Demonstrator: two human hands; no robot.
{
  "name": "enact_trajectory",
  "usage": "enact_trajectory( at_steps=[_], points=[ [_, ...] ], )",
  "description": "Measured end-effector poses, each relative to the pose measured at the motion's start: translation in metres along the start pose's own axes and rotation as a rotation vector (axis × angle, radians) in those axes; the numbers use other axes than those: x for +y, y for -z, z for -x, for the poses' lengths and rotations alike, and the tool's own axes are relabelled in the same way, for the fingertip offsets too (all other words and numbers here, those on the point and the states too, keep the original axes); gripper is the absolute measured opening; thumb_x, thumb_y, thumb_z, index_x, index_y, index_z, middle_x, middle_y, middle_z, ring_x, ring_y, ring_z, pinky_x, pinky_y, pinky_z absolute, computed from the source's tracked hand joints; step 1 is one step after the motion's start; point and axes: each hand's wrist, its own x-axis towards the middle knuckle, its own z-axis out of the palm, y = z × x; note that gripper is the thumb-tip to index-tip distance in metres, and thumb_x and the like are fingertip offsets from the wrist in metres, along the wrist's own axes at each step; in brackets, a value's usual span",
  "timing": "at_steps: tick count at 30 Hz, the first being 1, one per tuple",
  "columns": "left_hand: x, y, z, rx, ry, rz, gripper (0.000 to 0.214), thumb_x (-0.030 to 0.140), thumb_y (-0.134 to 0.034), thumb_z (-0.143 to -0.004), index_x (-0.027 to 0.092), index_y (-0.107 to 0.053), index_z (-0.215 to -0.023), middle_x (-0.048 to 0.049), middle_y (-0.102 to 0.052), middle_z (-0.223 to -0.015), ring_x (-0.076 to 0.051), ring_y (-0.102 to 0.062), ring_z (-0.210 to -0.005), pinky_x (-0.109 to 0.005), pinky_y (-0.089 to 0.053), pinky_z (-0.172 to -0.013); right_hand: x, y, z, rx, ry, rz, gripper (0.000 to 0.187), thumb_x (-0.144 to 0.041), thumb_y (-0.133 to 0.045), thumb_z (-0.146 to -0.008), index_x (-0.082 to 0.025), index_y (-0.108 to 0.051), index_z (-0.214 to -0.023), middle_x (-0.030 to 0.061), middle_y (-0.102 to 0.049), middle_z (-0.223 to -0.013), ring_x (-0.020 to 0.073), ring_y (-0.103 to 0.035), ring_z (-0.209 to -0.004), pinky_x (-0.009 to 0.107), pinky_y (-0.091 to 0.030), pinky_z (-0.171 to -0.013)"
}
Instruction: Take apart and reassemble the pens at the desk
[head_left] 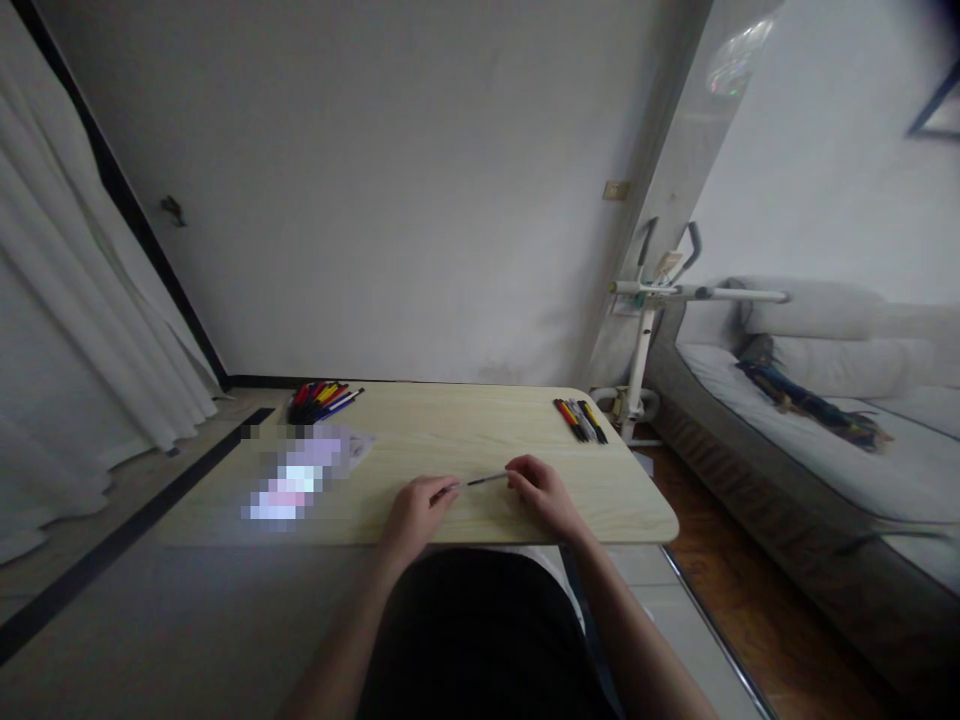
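Over the front part of the table, my right hand pinches a thin pen by its right end. The pen is pale with a dark section toward its left tip, and it lies nearly level. My left hand is closed, with thumb and fingers pressed on a short slim pen piece that points at the pen's tip. A small gap seems to separate the two; whether the piece is a cap or a barrel is too small to tell.
A pile of coloured pens lies at the table's back left. Several pens lie side by side at the back right. A blurred-out bright object and a clear sheet are on the left of the pale wooden table.
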Motion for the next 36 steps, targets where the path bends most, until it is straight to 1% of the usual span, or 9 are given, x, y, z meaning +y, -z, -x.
enact_trajectory(
  at_steps=[5, 9, 14, 20, 26, 32, 36],
  points=[
    [0.0007, 0.0015, 0.0001, -0.02, 0.02, 0.01, 0.022, 0.029, -0.05, -0.078, 0.021, -0.065, -0.092, -0.0053, -0.066, -0.091, -0.018, -0.059, -0.086, -0.029, -0.046, -0.079, -0.0033, -0.0006, 0.0005, -0.006, -0.012, -0.003, 0.019, -0.03, -0.048, -0.076, -0.015, -0.057, -0.083, 0.0015, -0.058, -0.071, 0.0125, -0.051, -0.064, 0.023, -0.04, -0.058],
    [0.0008, 0.0015, -0.0002, -0.011, 0.016, 0.0, 0.022, 0.029, -0.049, -0.078, 0.021, -0.064, -0.092, -0.0051, -0.066, -0.092, -0.018, -0.059, -0.086, -0.03, -0.045, -0.08, -0.0049, 0.0, 0.0009, -0.015, -0.01, 0.003, 0.018, -0.031, -0.047, -0.077, -0.016, -0.057, -0.081, 0.001, -0.057, -0.069, 0.0119, -0.049, -0.061, 0.022, -0.039, -0.056],
    [0.001, 0.0008, -0.0002, -0.008, 0.004, -0.004, 0.021, 0.027, -0.05, -0.077, 0.021, -0.065, -0.091, -0.0045, -0.066, -0.091, -0.018, -0.059, -0.085, -0.03, -0.046, -0.078, -0.0044, 0.0, 0.0008, -0.004, -0.025, 0.011, 0.018, -0.031, -0.046, -0.077, -0.016, -0.057, -0.078, 0.0009, -0.057, -0.067, 0.0121, -0.05, -0.06, 0.022, -0.039, -0.056],
    [-0.0012, -0.0006, 0.0003, 0.004, -0.007, -0.003, 0.021, 0.027, -0.05, -0.078, 0.021, -0.064, -0.091, -0.0048, -0.066, -0.093, -0.018, -0.059, -0.086, -0.03, -0.045, -0.08, -0.0027, -0.0001, 0.0001, -0.003, -0.008, 0.044, 0.019, -0.031, -0.045, -0.078, -0.016, -0.056, -0.074, 0.001, -0.057, -0.067, 0.0123, -0.05, -0.061, 0.022, -0.039, -0.058],
    [-0.0017, 0.0008, -0.0004, -0.035, -0.006, -0.004, 0.022, 0.026, -0.05, -0.078, 0.021, -0.064, -0.093, -0.0055, -0.066, -0.094, -0.019, -0.059, -0.088, -0.032, -0.045, -0.081, -0.0012, -0.0013, -0.0002, 0.005, -0.017, 0.055, 0.023, -0.034, -0.044, -0.078, -0.016, -0.055, -0.069, -0.0001, -0.055, -0.062, 0.0113, -0.047, -0.056, 0.021, -0.037, -0.052],
    [0.0013, 0.0015, 0.0, 0.0, -0.021, 0.005, 0.021, 0.027, -0.051, -0.077, 0.021, -0.065, -0.091, -0.0046, -0.067, -0.091, -0.018, -0.06, -0.085, -0.03, -0.046, -0.079, -0.0062, -0.001, 0.0013, 0.016, -0.001, 0.08, 0.029, -0.038, -0.042, -0.08, -0.016, -0.055, -0.065, -0.0007, -0.053, -0.059, 0.011, -0.046, -0.055, 0.021, -0.035, -0.053],
    [0.0005, 0.0006, 0.0004, 0.002, -0.023, -0.004, 0.02, 0.027, -0.05, -0.078, 0.022, -0.065, -0.091, -0.0038, -0.067, -0.092, -0.018, -0.06, -0.086, -0.029, -0.045, -0.08, -0.0081, -0.0007, 0.0017, 0.011, 0.005, 0.082, 0.031, -0.038, -0.041, -0.081, -0.017, -0.055, -0.063, -0.0014, -0.052, -0.057, 0.0109, -0.046, -0.054, 0.021, -0.035, -0.052]
  ],
)
